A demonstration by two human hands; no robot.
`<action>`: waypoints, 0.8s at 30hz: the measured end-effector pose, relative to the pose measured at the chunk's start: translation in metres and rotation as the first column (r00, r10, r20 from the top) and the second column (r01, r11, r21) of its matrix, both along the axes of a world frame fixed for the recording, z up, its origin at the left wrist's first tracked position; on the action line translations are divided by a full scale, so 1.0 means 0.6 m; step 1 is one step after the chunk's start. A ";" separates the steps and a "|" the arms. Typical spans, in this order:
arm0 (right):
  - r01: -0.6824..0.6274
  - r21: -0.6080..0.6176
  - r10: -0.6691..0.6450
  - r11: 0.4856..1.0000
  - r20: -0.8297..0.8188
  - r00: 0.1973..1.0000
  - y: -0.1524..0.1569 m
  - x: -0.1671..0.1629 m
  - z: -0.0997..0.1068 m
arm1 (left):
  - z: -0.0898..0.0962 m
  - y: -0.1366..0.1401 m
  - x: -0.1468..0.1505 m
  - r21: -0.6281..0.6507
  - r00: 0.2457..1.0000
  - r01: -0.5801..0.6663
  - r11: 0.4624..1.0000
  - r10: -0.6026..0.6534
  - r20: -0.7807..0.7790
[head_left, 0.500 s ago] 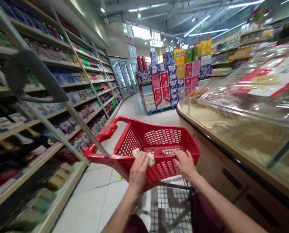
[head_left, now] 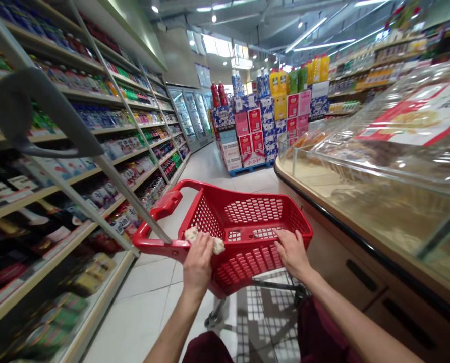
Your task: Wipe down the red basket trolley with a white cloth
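Note:
A red plastic shopping cart (head_left: pixel 243 200) stands right in front of me, its basket showing nothing inside. On the near rim, towards its left end, my left hand (head_left: pixel 198 257) presses a crumpled whitish cloth (head_left: pixel 218 245) with closed fingers; bits of the cloth stick out on both sides. Further right, my right hand (head_left: pixel 293 253) is hooked over the same rim, fingers bent to the inside and thumb on the outer side. From the cart's left corner a grey metal pole (head_left: pixel 124 187) slants up, with a grey plastic loop (head_left: pixel 39 118) on it.
Shelves of bottles (head_left: pixel 111 106) run along the left. A glass-sided counter (head_left: pixel 323 212) with clear packed food (head_left: pixel 399 131) borders the right. Ahead stand stacked drink boxes (head_left: pixel 253 136) on a blue pallet (head_left: pixel 251 169), with glass-door fridges (head_left: pixel 190 116) behind. Below is the cart's grid frame (head_left: pixel 247 322).
My left hand has slid left along the near rim with the cloth. My right hand stays at about the same spot on the rim. The cart has hardly shifted.

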State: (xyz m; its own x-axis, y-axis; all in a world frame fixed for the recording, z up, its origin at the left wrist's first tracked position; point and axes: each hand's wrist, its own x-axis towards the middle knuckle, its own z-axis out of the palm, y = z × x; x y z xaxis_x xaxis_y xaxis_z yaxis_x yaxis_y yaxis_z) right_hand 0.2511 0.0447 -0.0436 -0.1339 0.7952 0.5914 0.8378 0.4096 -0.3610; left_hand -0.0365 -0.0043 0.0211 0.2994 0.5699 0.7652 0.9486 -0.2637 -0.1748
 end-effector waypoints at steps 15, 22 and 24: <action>-0.052 -0.004 0.052 0.999 0.040 0.998 -0.015 0.001 0.007 | -0.016 0.008 0.008 -0.003 0.999 0.037 0.999 -0.037 -0.007; -0.071 -0.025 0.073 0.997 0.100 0.992 -0.017 0.008 0.006 | -0.064 0.038 0.162 -0.151 0.982 0.164 0.975 -0.176 -0.073; 0.001 -0.044 0.003 0.999 0.093 0.996 -0.014 0.025 0.003 | -0.068 0.046 0.194 -0.175 0.966 0.219 0.960 -0.238 -0.100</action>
